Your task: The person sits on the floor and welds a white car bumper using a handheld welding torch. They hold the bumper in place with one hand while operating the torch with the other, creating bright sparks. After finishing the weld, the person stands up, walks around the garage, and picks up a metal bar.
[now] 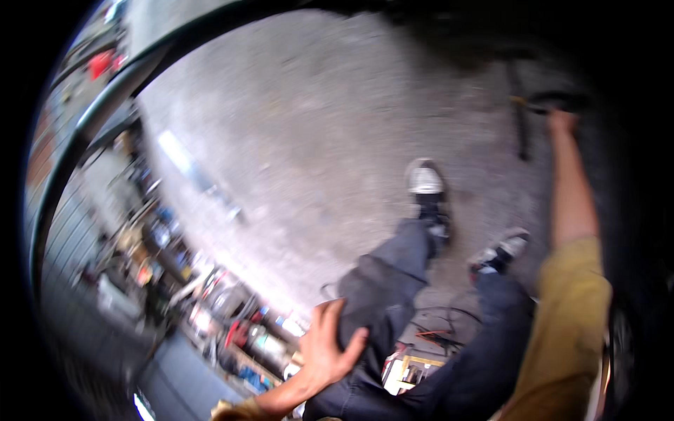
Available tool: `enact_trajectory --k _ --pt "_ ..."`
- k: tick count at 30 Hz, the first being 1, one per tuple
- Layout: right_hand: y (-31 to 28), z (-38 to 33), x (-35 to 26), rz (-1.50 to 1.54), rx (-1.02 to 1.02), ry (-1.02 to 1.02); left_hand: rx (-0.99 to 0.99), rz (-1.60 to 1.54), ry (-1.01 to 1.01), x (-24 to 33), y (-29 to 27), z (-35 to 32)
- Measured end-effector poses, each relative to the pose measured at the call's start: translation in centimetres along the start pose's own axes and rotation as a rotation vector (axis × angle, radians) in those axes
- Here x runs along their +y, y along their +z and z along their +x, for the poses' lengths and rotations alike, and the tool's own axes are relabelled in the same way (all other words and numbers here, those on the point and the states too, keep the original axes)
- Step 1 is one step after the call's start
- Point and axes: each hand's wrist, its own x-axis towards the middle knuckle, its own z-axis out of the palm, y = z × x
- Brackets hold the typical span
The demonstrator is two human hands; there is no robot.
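My left hand (326, 344) spreading open, resting on my dark denim trouser thigh (382, 295), my right hand (562, 121) reaching out, gripping a dark blurred tool handle (523, 119), yellow rectangular box (411, 370) lying on the grey concrete floor (302, 140) below my knees

My head camera looks steeply down from standing height past my legs (393, 281) onto the concrete floor (316, 126), blurred.

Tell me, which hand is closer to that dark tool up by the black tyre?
The right hand. It stretches out on a straight arm to the dark tool, though blur hides any grip. The left hand rests flat on the person's own thigh, far from it.
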Motion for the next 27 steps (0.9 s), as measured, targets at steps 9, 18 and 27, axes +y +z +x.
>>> enact_trajectory --k 9,18,27 --pt "3.8 -4.5 2.9 0.132 0.245 -0.524 0.011 -0.024 -0.044 1.1 -0.7 0.0" --pt "8.0 -23.5 -10.9 -0.475 0.046 -0.621 0.032 -0.015 -0.033 1.9 1.8 -1.9" --pt "4.5 -22.5 -1.6 -0.705 -0.173 -0.296 0.167 -0.212 -0.063 -1.8 6.9 -6.9"
